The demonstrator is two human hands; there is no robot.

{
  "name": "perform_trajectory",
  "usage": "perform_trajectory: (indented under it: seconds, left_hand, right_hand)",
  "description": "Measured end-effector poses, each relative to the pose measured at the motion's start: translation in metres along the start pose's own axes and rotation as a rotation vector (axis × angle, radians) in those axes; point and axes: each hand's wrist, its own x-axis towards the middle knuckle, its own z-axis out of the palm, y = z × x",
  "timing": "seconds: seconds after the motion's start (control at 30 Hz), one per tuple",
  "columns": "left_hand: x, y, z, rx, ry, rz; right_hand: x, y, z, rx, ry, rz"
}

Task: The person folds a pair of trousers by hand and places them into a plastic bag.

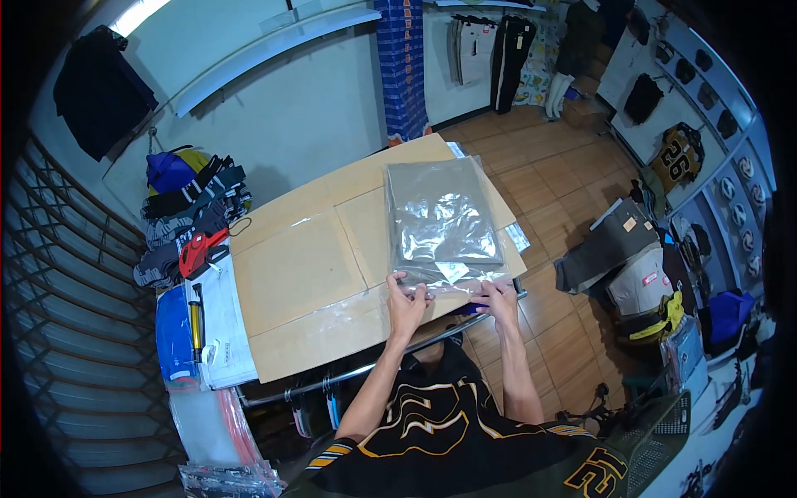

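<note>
A folded grey-green garment (440, 207) lies inside a clear plastic bag (397, 270) on the cardboard-topped table. A small white label (452, 271) shows near the bag's front edge. My left hand (407, 305) pinches the near left part of that edge between thumb and fingers. At the near right part, my right hand (498, 303) grips the plastic with its fingers closed. Both hands are at the table's front edge, with the bag flat before them.
Cardboard (290, 274) covers the table. At its left are stacked folded clothes (195, 195), a red tape dispenser (202, 251) and a yellow-black pump-like tool (197, 324). A metal rail with hangers (332, 390) runs below the front edge. Trousers (610, 241) and other clothes are piled at right.
</note>
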Motion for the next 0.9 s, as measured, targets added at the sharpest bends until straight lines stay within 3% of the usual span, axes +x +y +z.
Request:
perform_trajectory:
  seconds: [0.53, 0.83, 0.9]
  left_hand:
    - [-0.005, 0.008, 0.012, -0.057, 0.017, -0.049]
    - [-0.006, 0.005, 0.024, -0.145, 0.042, -0.023]
    - [-0.005, 0.001, 0.025, -0.048, 0.080, 0.042]
  right_hand:
    - [-0.001, 0.003, 0.006, 0.058, -0.040, 0.012]
    - [-0.008, -0.009, 0.015, 0.059, -0.064, 0.033]
    - [-0.003, -0.003, 0.015, 0.077, -0.067, 0.030]
